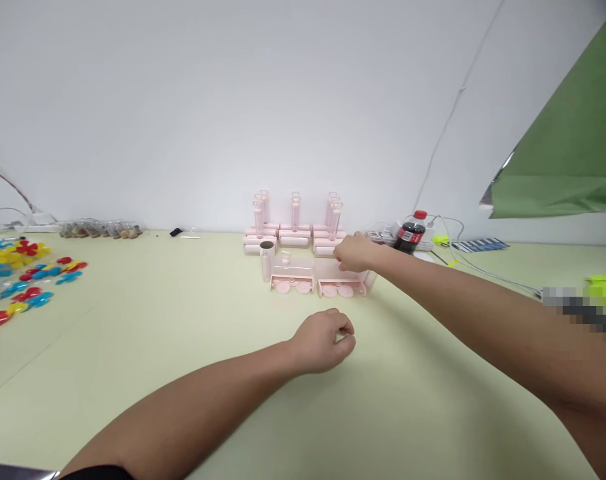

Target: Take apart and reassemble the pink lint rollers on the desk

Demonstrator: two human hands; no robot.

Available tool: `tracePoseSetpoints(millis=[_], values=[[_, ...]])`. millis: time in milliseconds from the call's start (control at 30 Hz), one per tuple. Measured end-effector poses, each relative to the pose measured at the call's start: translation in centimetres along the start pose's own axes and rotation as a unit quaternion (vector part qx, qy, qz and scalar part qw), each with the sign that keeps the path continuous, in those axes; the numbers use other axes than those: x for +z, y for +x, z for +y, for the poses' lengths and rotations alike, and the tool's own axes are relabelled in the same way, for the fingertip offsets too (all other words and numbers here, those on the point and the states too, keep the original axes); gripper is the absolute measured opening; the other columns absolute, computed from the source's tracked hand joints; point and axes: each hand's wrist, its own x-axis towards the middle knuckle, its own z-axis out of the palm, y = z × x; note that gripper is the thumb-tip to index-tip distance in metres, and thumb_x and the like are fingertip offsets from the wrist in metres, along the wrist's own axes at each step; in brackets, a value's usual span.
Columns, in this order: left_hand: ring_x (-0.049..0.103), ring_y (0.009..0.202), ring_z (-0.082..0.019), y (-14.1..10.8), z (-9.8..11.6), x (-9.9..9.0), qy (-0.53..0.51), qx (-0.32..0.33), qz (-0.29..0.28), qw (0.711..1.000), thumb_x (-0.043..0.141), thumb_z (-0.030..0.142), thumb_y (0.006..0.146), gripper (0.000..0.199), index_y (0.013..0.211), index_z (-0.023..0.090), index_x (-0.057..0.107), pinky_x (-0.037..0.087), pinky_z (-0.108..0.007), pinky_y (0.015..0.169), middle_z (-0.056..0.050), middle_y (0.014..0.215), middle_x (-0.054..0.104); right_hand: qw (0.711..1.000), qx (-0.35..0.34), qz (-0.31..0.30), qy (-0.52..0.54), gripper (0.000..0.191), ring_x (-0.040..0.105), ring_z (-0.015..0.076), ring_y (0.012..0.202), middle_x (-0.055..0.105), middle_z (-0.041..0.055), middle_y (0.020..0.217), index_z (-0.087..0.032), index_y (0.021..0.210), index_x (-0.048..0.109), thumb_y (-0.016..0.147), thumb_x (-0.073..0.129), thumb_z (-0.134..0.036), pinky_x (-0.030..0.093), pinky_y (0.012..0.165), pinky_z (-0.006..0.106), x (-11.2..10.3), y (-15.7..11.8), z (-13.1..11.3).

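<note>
Near the middle of the table, my left hand (324, 341) rests with its fingers curled and a gap between thumb and index finger; nothing shows in it. My right hand (355, 253) reaches over the right one of two pink and clear boxes, its fingers bent down and their tips partly hidden. The left box (292, 283) and the right box (341, 288) stand side by side, each with round pink discs at its front. A clear tube (266, 263) stands upright at the left box's side. Behind are several pink rollers (295, 238) and upright clear pink tubes (295, 213).
A cola bottle (411, 233) stands right of my right hand, with white cables (503, 275) beyond it. Colourful flower-shaped pieces (27, 293) lie at the far left. Bagged small items (100, 229) and a black object (176, 232) lie along the wall. Green sheeting (563, 147) hangs upper right.
</note>
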Motion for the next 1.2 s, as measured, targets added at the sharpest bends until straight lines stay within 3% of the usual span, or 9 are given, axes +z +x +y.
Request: tracePoseSetpoints(millis=[367, 767, 1000, 1200], values=[[0.059, 0.072, -0.015, 0.1, 0.3, -0.1, 0.003, -0.01, -0.025, 1.0, 0.052, 0.031, 0.082, 0.018, 0.089, 0.02, 0.065, 0.044, -0.026, 0.063, -0.003, 0.095, 0.065, 1.0, 0.013, -0.013, -0.004, 0.022, 0.061, 0.0306, 0.092, 0.07, 0.0112, 0.093, -0.021, 0.094, 0.069, 0.072, 0.066, -0.023, 0.035, 0.082, 0.043, -0.6, 0.6, 0.4], [0.058, 0.07, -0.014, 0.2, 0.3, -0.1, 0.005, -0.005, -0.026, 1.0, 0.052, 0.03, 0.082, 0.017, 0.087, 0.019, 0.065, 0.045, -0.026, 0.063, -0.003, 0.095, 0.065, 0.999, 0.015, -0.021, 0.02, 0.026, 0.062, 0.0289, 0.091, 0.07, 0.0097, 0.099, -0.022, 0.096, 0.068, 0.07, 0.066, -0.019, 0.037, 0.081, 0.041, -0.4, 0.9, 0.6], [0.058, 0.07, -0.014, 0.2, 0.3, -0.1, 0.009, -0.003, -0.026, 1.0, 0.052, 0.029, 0.081, 0.016, 0.087, 0.019, 0.065, 0.045, -0.026, 0.063, -0.003, 0.095, 0.065, 0.998, 0.027, 0.016, 0.046, 0.041, 0.057, 0.0348, 0.107, 0.068, 0.0145, 0.111, -0.021, 0.123, 0.058, 0.086, 0.05, -0.037, 0.036, 0.086, 0.046, -1.6, 1.3, 1.1], [0.059, 0.071, -0.014, 0.2, 0.3, -0.1, 0.007, -0.002, -0.025, 1.0, 0.052, 0.029, 0.081, 0.017, 0.087, 0.019, 0.065, 0.045, -0.026, 0.064, -0.003, 0.096, 0.065, 0.998, -0.016, -0.017, 0.059, 0.044, 0.06, 0.0314, 0.106, 0.069, 0.0098, 0.113, -0.026, 0.119, 0.063, 0.081, 0.057, -0.047, 0.038, 0.085, 0.041, -0.9, 1.8, -0.3]])
